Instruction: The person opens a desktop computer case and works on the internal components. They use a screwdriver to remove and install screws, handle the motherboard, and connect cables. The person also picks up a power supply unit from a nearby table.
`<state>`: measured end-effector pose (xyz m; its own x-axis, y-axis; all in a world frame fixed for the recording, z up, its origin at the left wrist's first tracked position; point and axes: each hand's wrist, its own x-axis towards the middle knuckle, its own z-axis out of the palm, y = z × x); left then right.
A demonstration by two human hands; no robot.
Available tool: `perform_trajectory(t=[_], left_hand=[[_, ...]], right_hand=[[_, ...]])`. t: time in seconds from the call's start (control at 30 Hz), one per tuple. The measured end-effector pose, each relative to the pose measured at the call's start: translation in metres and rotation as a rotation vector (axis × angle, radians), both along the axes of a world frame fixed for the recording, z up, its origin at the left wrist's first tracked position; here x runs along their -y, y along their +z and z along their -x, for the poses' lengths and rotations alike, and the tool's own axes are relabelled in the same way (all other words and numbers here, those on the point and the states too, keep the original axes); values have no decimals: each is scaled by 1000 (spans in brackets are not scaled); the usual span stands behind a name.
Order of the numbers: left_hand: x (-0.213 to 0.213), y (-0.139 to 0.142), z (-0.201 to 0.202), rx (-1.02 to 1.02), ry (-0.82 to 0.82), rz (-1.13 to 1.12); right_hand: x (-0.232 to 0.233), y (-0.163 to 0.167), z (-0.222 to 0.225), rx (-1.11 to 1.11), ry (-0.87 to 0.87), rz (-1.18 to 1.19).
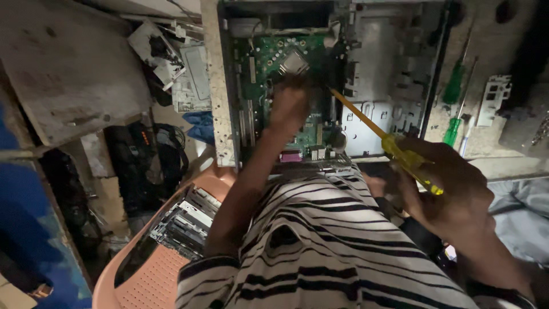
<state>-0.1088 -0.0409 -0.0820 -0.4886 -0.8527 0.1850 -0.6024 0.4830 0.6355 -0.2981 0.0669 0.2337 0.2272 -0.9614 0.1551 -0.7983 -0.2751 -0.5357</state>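
Nearest, the right hand (452, 183) is closed around the yellow handle of a screwdriver (384, 140), its shaft slanting up and left to the green motherboard (274, 68) inside the open computer case (394, 74). The left hand (289, 106) rests on the board just below the processor socket (294, 62); whether its fingers grip anything cannot be told. Bare metal floor lies right of the shaft. Beyond the case's right wall, two green screwdrivers (454, 109) lie on the bench (497, 143)
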Motion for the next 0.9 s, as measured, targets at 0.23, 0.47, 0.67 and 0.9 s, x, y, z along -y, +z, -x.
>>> perform_trajectory(t=[0.23,0.47,0.67,0.9], left_hand=[[-5,9,8,69,69,-9],[-7,17,6,-26,109,-64],[-6,17,5,46,84,-64],[-6,-2,3,100,5,-122]], right_hand=[[18,25,-13,-434,-187,-78],[19,29,4,-170,-160,-180],[14,36,15,-130,-70,-285],[34,38,-11,-457,-106,-138]])
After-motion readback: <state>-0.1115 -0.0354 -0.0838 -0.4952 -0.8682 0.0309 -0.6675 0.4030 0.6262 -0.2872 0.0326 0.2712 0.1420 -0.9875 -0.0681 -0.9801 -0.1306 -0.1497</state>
